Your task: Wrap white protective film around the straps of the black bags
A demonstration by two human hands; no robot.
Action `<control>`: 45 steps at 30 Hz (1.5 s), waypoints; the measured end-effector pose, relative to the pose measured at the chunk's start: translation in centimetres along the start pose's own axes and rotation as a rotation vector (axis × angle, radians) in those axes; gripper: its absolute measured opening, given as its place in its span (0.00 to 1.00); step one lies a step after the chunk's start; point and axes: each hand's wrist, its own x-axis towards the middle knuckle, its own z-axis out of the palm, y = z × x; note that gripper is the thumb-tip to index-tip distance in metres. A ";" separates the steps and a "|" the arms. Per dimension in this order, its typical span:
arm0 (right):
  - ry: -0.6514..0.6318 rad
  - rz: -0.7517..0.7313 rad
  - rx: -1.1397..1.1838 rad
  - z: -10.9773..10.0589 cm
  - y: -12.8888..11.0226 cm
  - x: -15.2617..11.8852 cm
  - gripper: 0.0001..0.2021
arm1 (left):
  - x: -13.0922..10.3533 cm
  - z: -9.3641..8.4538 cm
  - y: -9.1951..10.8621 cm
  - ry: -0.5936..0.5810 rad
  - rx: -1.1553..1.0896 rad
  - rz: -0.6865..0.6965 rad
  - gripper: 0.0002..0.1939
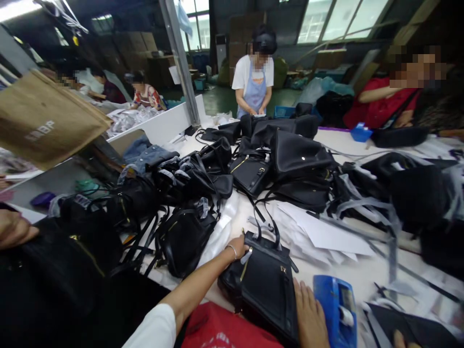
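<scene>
A black backpack (266, 285) with gold zips and a small gold emblem lies in front of me, its thin straps stretching away over the table. My left hand (237, 248), with a bracelet at the wrist, is closed at the bag's upper left corner beside the zip end; the fingertips are partly hidden. Along the bag's right side, my right hand (310, 309) rests with fingers stretched out against its edge. Just right of that hand stands a blue tape dispenser (335, 309) with a white roll.
Black bags (300, 154) are heaped across the table. White paper sheets (322, 232) lie right of centre. Co-workers' hands show at the left edge (16, 229) and lower right (402, 338). A person in an apron (256, 82) stands opposite; a brown bag (50, 118) hangs left.
</scene>
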 end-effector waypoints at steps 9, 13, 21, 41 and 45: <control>-0.009 -0.026 -0.007 -1.1 0.9 2.8 0.34 | -8.0 -1.6 -6.0 0.295 -0.196 0.063 0.20; -0.024 0.006 0.092 -4.2 0.6 5.9 0.27 | -13.1 -2.3 -11.5 0.465 -0.165 -0.015 0.20; -0.206 -0.364 0.476 -11.0 -12.3 12.8 0.17 | -12.9 -4.1 -14.7 0.656 -0.003 -0.067 0.20; -0.255 0.134 0.700 -10.1 -6.9 10.1 0.11 | -11.9 0.6 -15.9 0.342 0.216 0.073 0.22; -0.221 0.320 0.793 -7.4 -3.3 11.7 0.13 | -11.9 -1.3 -14.2 0.401 0.098 0.041 0.22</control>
